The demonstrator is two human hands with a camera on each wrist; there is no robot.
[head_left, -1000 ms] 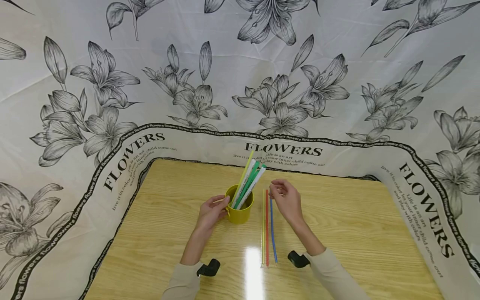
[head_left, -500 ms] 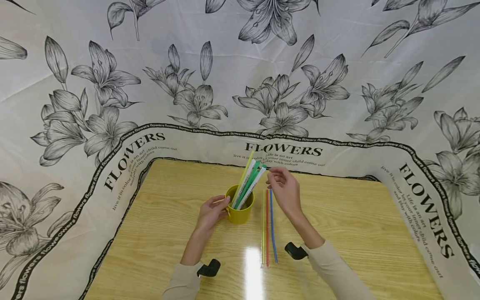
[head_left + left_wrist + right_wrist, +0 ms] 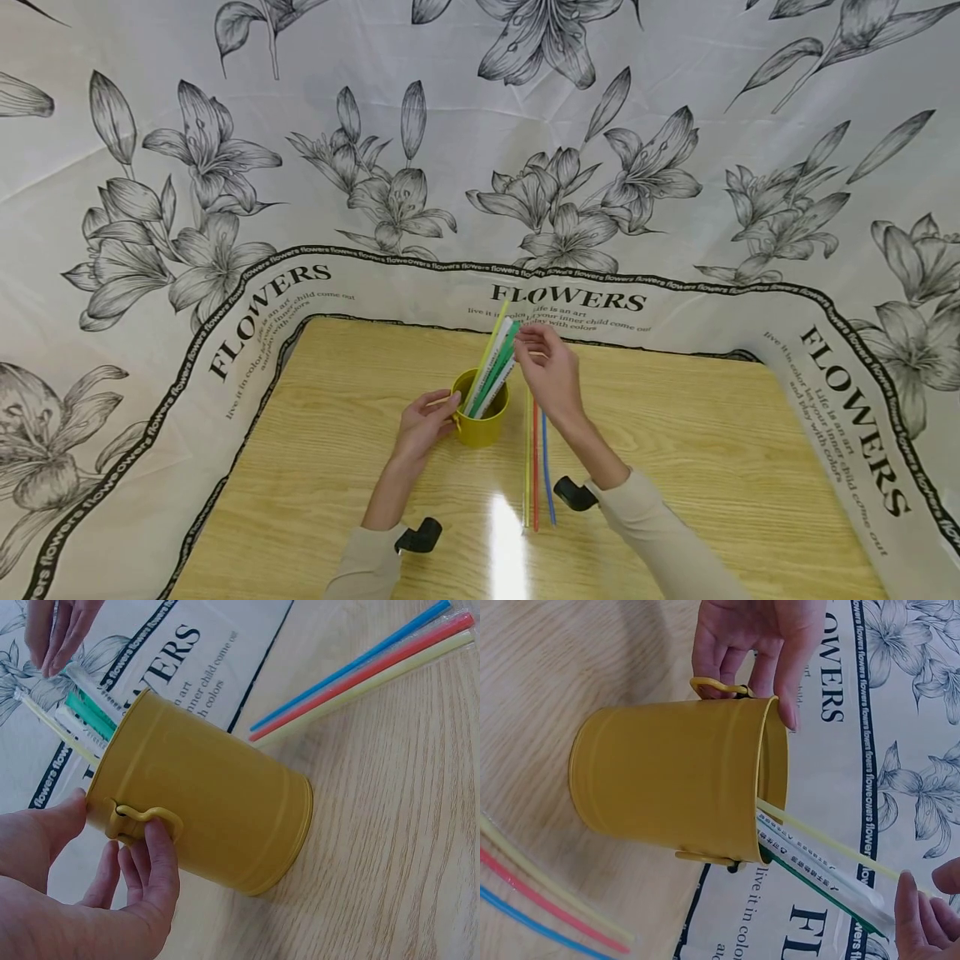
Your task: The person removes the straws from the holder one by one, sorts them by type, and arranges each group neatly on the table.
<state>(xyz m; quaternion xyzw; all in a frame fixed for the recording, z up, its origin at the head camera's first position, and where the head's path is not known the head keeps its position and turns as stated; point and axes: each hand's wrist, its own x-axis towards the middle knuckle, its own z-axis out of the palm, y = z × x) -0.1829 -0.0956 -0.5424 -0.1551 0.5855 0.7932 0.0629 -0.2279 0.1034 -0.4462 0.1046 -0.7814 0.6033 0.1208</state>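
Wooden desk [image 3: 675, 467] carries a yellow cup [image 3: 480, 421] at centre, steadied by the left hand [image 3: 422, 423], while the right hand [image 3: 547, 375] at one o'clock seemingly pinches a light, bendable wrapped straw [image 3: 501, 367] near its top.

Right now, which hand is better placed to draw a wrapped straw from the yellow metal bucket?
Probably the right hand: its fingertips are at the wrapped straws' tops. The left hand holds the yellow metal bucket steady.

"FLOWERS" reads in bold black across the floral cloth [image 3: 570, 297], centre, left and right, with "flowers" repeating along its border.
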